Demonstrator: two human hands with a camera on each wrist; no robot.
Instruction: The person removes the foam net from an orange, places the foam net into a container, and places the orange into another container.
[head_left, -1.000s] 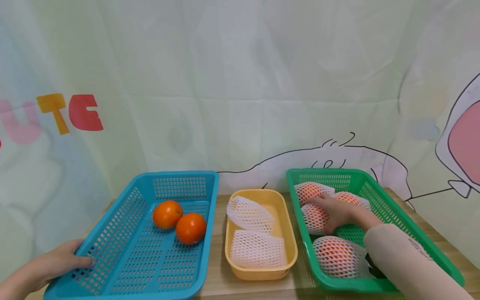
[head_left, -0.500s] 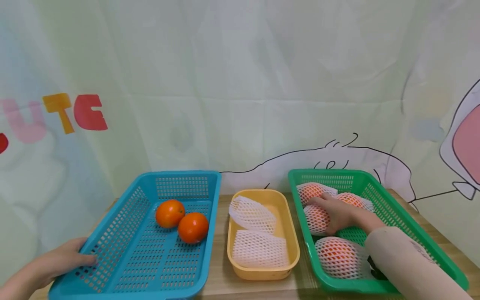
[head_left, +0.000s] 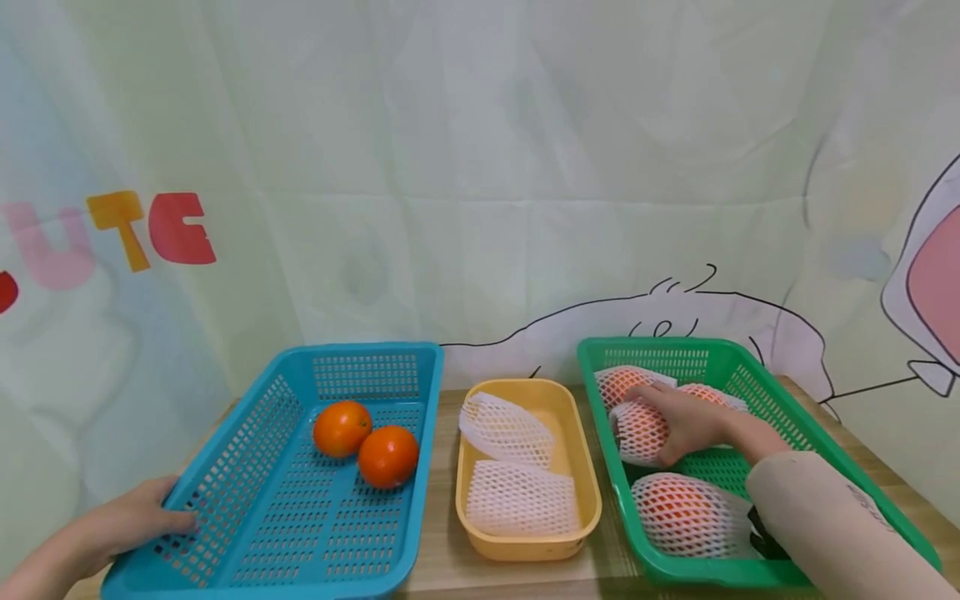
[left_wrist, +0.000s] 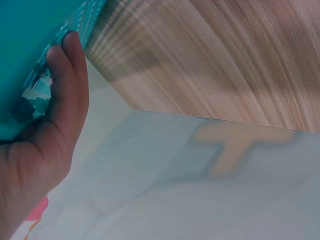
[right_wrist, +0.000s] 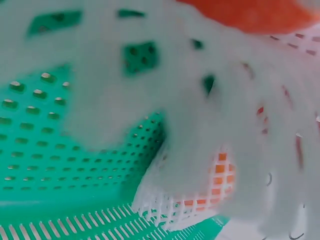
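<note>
In the head view my right hand (head_left: pixel 693 423) grips an orange in a white foam net (head_left: pixel 641 433), inside the green basket (head_left: pixel 813 437). Two more netted oranges lie behind it, and a netted orange (head_left: pixel 678 508) sits nearer the front. White netting blurs across the right wrist view, with the top of an orange (right_wrist: pixel 255 12) showing. My left hand (head_left: pixel 135 521) holds the left wall of the blue basket (head_left: pixel 281 533), thumb inside. Its fingers (left_wrist: pixel 75 65) lie along the outer side in the left wrist view. Two bare oranges (head_left: pixel 387 457) touch in the blue basket.
Between the baskets stands a yellow tray (head_left: pixel 528 546) with two loose foam nets (head_left: pixel 521 497) in it. All three containers are on a wooden table (head_left: pixel 431 533). A printed cloth (head_left: pixel 480 167) hangs behind.
The head view has shifted slightly. My right hand has lifted the gripped netted orange a little and tilted it. My left hand keeps its hold on the blue basket.
</note>
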